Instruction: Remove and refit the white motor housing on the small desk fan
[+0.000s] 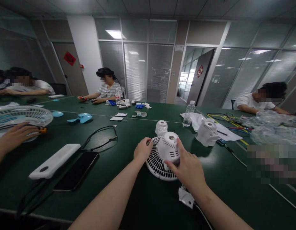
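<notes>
A white fan grille (159, 172) lies on the green table in front of me, with a white vented motor cover (169, 147) on top of it. My left hand (142, 150) is closed on the grille's left rim; its fingertips are partly hidden. My right hand (190, 164) grips the motor cover from the right, thumb low at the front and fingers on the upper side. Close behind stands a second, smaller-looking white cover (161, 127). Below my right wrist lies a small white plastic part (185, 198) with a cable.
Another white housing (207, 132) and a water bottle (188, 114) stand right of centre. To the left lie a phone (77, 171), a white power bank (55, 159) and a blue fan blade (82, 118). A co-worker's hand (20, 132) rests at another grille (42, 116). Clear plastic bags (272, 127) lie right.
</notes>
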A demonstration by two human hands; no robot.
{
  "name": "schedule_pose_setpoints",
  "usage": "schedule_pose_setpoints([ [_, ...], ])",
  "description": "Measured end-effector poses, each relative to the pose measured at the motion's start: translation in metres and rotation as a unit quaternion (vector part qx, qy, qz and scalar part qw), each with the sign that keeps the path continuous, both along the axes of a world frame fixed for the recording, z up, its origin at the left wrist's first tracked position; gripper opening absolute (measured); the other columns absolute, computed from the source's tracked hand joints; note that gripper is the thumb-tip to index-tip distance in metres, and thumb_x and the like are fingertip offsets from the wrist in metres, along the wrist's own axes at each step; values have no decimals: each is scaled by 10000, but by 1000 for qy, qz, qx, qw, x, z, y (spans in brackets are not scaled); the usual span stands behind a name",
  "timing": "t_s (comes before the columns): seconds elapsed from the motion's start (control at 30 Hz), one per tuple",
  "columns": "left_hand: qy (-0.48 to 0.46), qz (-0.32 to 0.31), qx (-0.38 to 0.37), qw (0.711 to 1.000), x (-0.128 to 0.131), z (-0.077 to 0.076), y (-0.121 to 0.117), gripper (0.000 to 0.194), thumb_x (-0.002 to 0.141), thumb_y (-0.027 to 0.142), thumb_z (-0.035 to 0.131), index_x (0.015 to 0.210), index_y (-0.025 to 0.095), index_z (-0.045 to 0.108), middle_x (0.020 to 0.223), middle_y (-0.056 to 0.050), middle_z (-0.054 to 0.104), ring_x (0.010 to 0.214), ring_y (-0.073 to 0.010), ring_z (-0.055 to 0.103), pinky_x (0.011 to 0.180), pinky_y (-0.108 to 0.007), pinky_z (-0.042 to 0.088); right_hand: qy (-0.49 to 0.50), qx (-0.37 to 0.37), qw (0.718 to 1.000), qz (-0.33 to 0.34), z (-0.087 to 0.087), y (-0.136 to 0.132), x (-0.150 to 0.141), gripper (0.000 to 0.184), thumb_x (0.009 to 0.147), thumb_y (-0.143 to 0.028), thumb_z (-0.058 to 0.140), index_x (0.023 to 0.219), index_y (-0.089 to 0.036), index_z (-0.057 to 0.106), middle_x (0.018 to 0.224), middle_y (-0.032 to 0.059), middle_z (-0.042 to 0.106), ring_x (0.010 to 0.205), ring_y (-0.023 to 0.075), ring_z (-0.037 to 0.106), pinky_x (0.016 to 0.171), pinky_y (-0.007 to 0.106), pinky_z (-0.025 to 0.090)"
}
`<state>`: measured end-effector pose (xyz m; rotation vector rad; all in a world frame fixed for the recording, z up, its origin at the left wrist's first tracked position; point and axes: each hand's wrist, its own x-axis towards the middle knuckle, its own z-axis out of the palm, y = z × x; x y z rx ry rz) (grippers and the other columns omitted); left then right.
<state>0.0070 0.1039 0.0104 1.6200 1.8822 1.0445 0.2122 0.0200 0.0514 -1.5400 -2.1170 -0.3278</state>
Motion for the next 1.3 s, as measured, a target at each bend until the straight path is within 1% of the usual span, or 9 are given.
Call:
schedule_pose_setpoints([
  [0.1,4,-3,2,1000,-1,0,0,295,877,464,479,1033,276,644,1087,-37,687,980,-212,618,863,-316,446,-11,8,1000,14,0,1,4,919,814,-631,512,1513,-165,140,979,139,702,847,303,661,776,448,458],
  [0.2,12,-2,2,1000,-1,1,-1,316,882,482,468,1040,267,636,1105,-44,679,978,-214,617,851,-316,452,-12,20,999,44,-1,2,9,873,829,-595,512,1509,-165,174,926,133,707,810,296,662,744,438,467],
  [0.37,25,-2,1,1000,1,2,-1,322,889,472,463,1061,255,629,1144,-55,663,995,-219,608,856,-318,449,5,22,998,60,-1,2,11,817,850,-538,514,1505,-168,196,936,141,708,817,294,665,748,447,481],
  [0.47,25,-5,5,1000,0,2,-1,305,888,452,472,1054,252,630,1144,-55,662,1000,-216,606,871,-317,443,31,-6,998,47,0,3,10,821,836,-543,531,1508,-223,185,1091,144,676,909,312,660,786,472,493],
  [0.6,24,-13,9,1000,-1,1,0,303,893,443,469,1058,246,628,1140,-61,662,1019,-213,601,890,-314,435,110,-68,989,68,-1,8,16,784,832,-485,552,1499,-328,171,1380,110,500,1065,305,617,848,469,508],
  [0.77,23,-20,-3,1000,-1,0,2,299,894,437,470,1064,245,626,1148,-62,658,1023,-214,602,895,-318,433,197,-133,967,93,-4,12,23,761,839,-403,557,1488,-380,160,1412,58,438,1041,226,619,859,402,530],
  [1.03,24,-27,2,999,-1,-1,4,300,897,438,465,1070,258,630,1158,-46,660,1008,-212,606,899,-319,437,138,-137,977,83,1,7,19,845,819,-446,567,1497,-402,66,1509,46,325,1120,288,592,859,455,540],
  [1.17,25,-26,4,999,-1,-1,4,336,897,449,462,1113,255,631,1194,-55,651,1035,-218,600,905,-315,435,120,-107,985,68,-5,5,17,923,800,-495,582,1509,-350,10,1499,97,341,1113,329,595,866,503,524],
  [1.3,45,-17,9,999,-3,-2,5,371,893,459,461,1172,271,618,1215,-51,646,1043,-222,600,895,-319,436,132,-58,989,44,-11,2,11,983,778,-497,612,1513,-293,-9,1501,123,321,1207,348,522,921,502,494],
])
